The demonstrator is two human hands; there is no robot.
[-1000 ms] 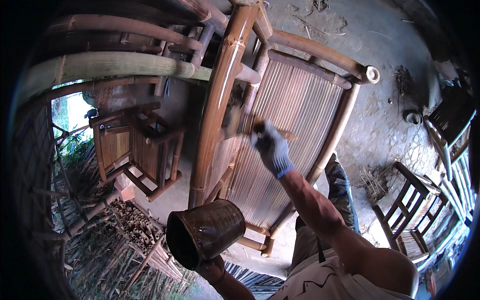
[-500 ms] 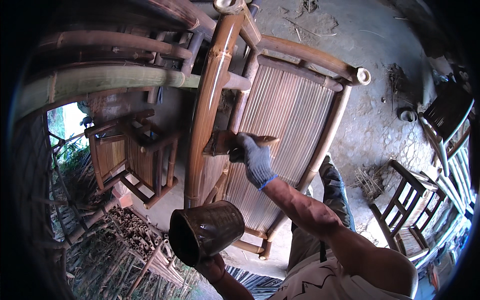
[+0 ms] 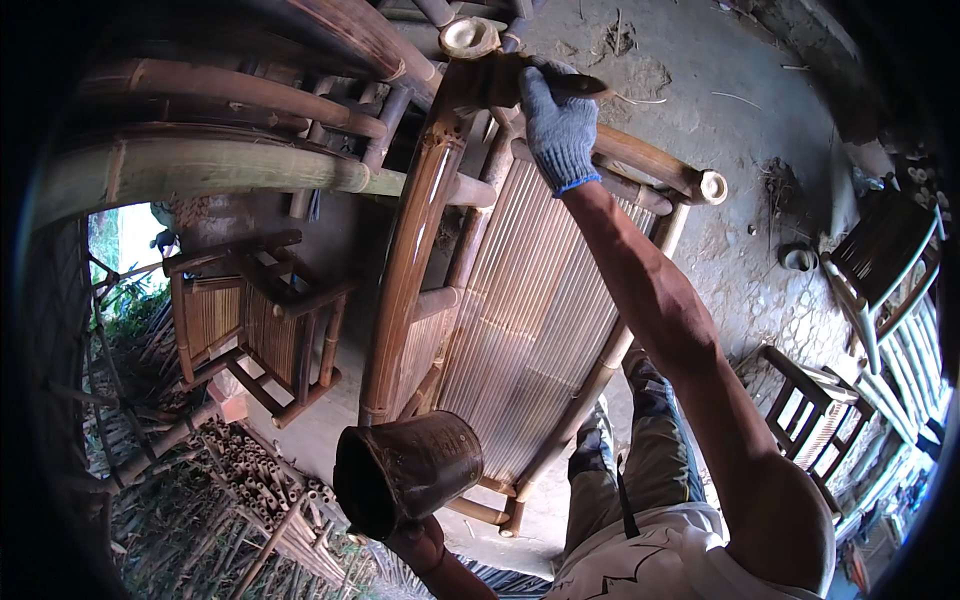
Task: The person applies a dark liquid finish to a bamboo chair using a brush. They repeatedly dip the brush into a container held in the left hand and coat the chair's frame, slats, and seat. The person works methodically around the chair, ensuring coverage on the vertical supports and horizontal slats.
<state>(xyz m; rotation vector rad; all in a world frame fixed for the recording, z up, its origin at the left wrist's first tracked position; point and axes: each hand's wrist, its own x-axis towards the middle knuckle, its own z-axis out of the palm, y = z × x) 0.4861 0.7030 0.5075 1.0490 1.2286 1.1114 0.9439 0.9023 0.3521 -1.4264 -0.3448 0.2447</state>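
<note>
My right hand (image 3: 560,135), in a grey knit glove with blue trim, is closed round the handle of a wide, dark paintbrush (image 3: 492,82). The brush lies against the upper end of a thick, glossy brown bamboo pole (image 3: 410,270), just below its pale cut end. That pole belongs to a bamboo bench (image 3: 540,310) with a slatted panel, under my right forearm. At the lower left, my left hand (image 3: 418,548) grips a dark, stained pail (image 3: 425,465) by its lower side. The pail is tilted, its mouth toward the left; its contents are too dark to make out.
A smaller bamboo chair (image 3: 250,320) stands at left, above a stack of cut bamboo tubes (image 3: 250,470). Curved bamboo rails (image 3: 220,165) fill the upper left. More bamboo chairs (image 3: 815,410) stand at right, near a small dark bowl-like thing (image 3: 798,258) on the floor.
My right hand has carried the brush up along the thick pole, from its middle to its upper end. My left hand still holds the pail in nearly the same place.
</note>
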